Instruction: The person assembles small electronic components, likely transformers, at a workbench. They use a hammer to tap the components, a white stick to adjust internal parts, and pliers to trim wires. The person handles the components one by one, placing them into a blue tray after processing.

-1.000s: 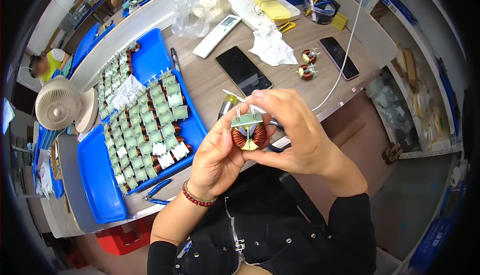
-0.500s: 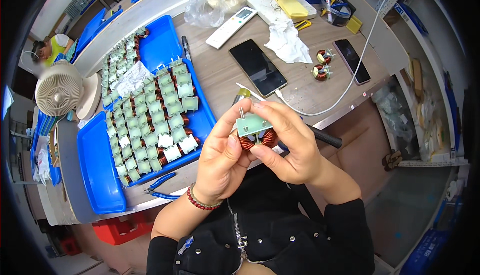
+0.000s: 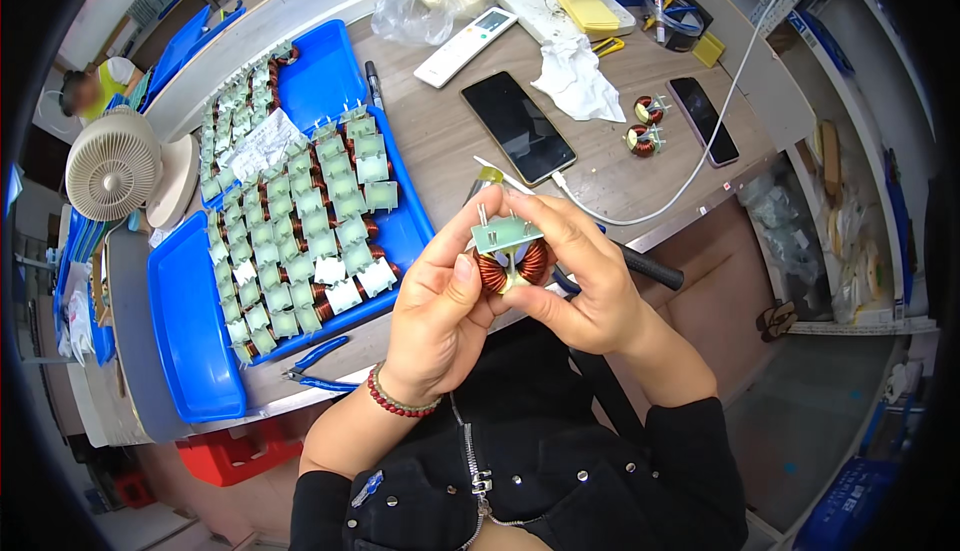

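Between my two hands, above the table's front edge, is a toroidal coil [image 3: 511, 257] wound with copper wire, with a pale green base plate on top and metal pins sticking up from it. My left hand [image 3: 440, 301] closes on its left side, thumb against the winding. Fingers of my right hand [image 3: 585, 276] grip the plate's edge from the right, and the thumb presses low on the coil. Left of my hands, a blue tray [image 3: 195, 351] carries rows of similar coils [image 3: 300, 226], green plates upward. Behind my fingers a tool with a black handle [image 3: 650, 266] is partly hidden.
Blue-handled cutters [image 3: 322, 363] lie at the table's front edge. Farther back are a smartphone [image 3: 516, 128] with a white cable, a white remote control [image 3: 466, 47], crumpled tissue [image 3: 580, 81], two loose coils [image 3: 645, 139] and a second phone [image 3: 703, 121]. A fan [image 3: 115, 164] stands left.
The coil has tipped in my hands, so more of its copper winding and the gap between its two halves now shows. Both hands still hold it.
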### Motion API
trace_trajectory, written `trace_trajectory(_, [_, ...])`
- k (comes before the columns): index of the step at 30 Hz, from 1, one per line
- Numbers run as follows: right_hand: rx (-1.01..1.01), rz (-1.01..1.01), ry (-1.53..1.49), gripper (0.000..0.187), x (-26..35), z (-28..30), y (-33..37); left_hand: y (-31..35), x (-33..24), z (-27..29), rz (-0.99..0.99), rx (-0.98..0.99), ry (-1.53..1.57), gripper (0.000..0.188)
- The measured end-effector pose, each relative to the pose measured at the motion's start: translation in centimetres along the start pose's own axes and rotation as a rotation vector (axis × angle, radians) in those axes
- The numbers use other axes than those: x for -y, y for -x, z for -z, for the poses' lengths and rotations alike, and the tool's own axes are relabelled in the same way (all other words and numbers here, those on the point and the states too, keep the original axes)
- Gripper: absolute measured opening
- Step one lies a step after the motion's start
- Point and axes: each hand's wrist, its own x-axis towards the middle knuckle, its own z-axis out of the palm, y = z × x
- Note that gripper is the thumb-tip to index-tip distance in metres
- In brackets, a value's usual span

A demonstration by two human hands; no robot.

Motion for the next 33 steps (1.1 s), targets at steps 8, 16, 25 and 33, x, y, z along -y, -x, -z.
trace_trajectory(8, [-0.031, -0.004, 0.018, 0.061, 1.0, -0.2, 0.0, 0.4, 0.2, 0.1, -0.027, 0.020, -0.020, 0.057])
trace_trajectory(16, [-0.002, -0.036, 0.026, 0.053, 0.6, -0.6, 0.8, 0.9, 0.2, -0.4, -0.041, -0.011, -0.082, 0.056])
trace_trajectory(25, [0.110, -0.159, 0.062, 0.051, 0.3, -0.6, 0.9, 1.0, 1.6, 0.8, -0.048, 0.003, 0.139, 0.051])
trace_trajectory(33, [0.199, -0.299, -0.010, 0.051, 0.0, -2.0, 2.0, 2.1, 2.4, 2.6, -0.108, 0.034, -0.082, 0.052])
